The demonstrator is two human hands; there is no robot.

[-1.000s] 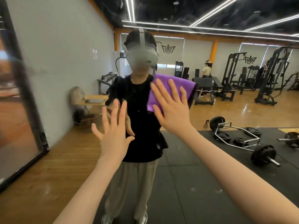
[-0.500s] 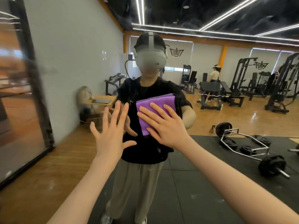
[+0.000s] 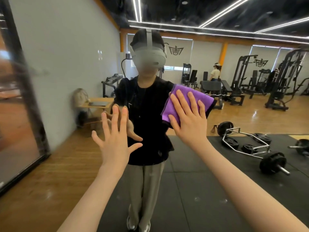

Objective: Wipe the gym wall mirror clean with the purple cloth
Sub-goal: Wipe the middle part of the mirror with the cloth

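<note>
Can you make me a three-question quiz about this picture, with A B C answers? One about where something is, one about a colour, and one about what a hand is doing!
1. Where is the cloth?
A. On the floor
B. Flat against the mirror under the right hand
C. Draped over the barbell

2. What colour is the cloth?
A. Purple
B. Yellow
C. White

3. What is the left hand doing?
A. Making a tight fist
B. Holding a spray bottle
C. Spreading its fingers with nothing in its grip

Answers:
1. B, because the right hand's straight fingers press the cloth onto the glass.
2. A, because the fabric around the fingers is bright purple.
3. C, because all five fingers are splayed apart at the mirror and hold nothing.
</note>
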